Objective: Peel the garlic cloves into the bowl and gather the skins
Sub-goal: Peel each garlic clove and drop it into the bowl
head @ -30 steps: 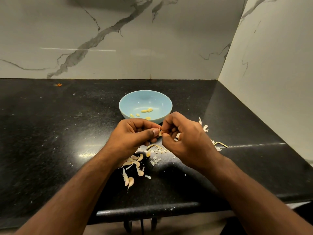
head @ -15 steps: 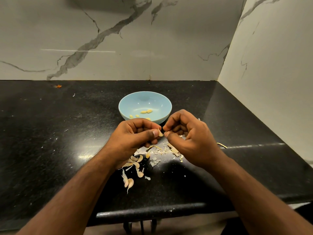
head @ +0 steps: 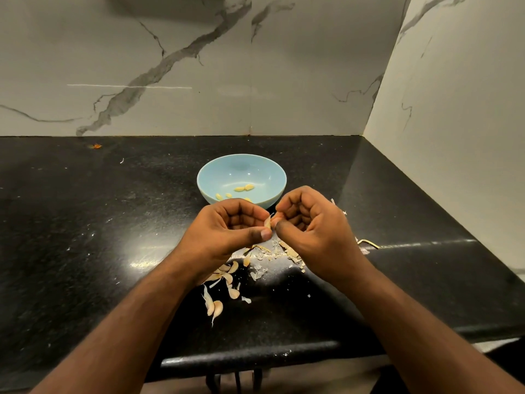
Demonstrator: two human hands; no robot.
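At the left of the frame the black counter (head: 85, 223) lies open, bare but for specks. Toward the centre, the left hand (head: 227, 231) pinches a garlic clove (head: 268, 220) between thumb and curled fingers. Below it, near the counter's front edge, unpeeled cloves (head: 224, 282) lie scattered (some hidden under the wrist). Above the hands sits the blue bowl (head: 216, 177) holding peeled cloves (head: 243, 188). The right hand (head: 309, 226), fingers curled, pinches the same clove's tip. Skins (head: 289, 253) litter the counter beneath it, with open counter beyond to the marble wall (head: 454, 123) at right.
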